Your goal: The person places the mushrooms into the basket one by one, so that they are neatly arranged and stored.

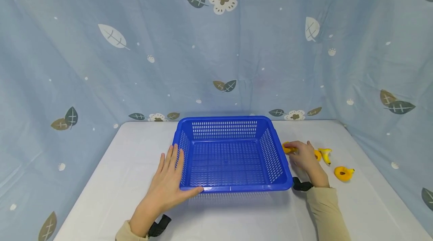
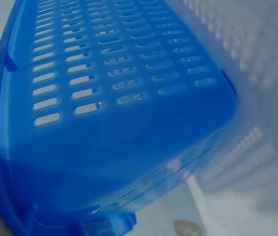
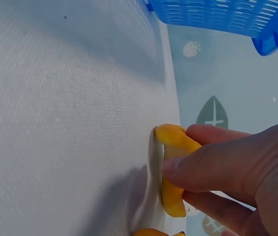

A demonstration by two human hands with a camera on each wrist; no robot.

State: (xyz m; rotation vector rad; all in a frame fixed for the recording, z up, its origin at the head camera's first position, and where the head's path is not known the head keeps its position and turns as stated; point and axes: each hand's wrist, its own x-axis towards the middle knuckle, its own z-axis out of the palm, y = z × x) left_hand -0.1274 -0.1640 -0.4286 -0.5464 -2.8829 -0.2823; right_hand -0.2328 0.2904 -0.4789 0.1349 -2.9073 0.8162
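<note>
A blue plastic basket (image 1: 233, 187) with slotted walls stands on the white table. My left hand (image 1: 167, 188) rests on its near left corner, fingers straight over the left rim and thumb along the front rim. In the left wrist view the basket's outer wall (image 2: 104, 147) fills most of the picture. To the right of the basket, my right hand (image 1: 302, 156) pinches a small curved yellow banana (image 3: 173, 196) between thumb and fingers, low at the table. The thumb hides part of the banana. An orange piece (image 1: 286, 147) shows beside those fingertips.
Right of my right hand lie an orange fruit half (image 1: 318, 155), another banana (image 1: 326, 155) and a fruit half with a brown pit (image 1: 343, 173), a yellow tip showing behind it. A blue patterned curtain (image 1: 236, 45) hangs behind the table (image 1: 135, 165).
</note>
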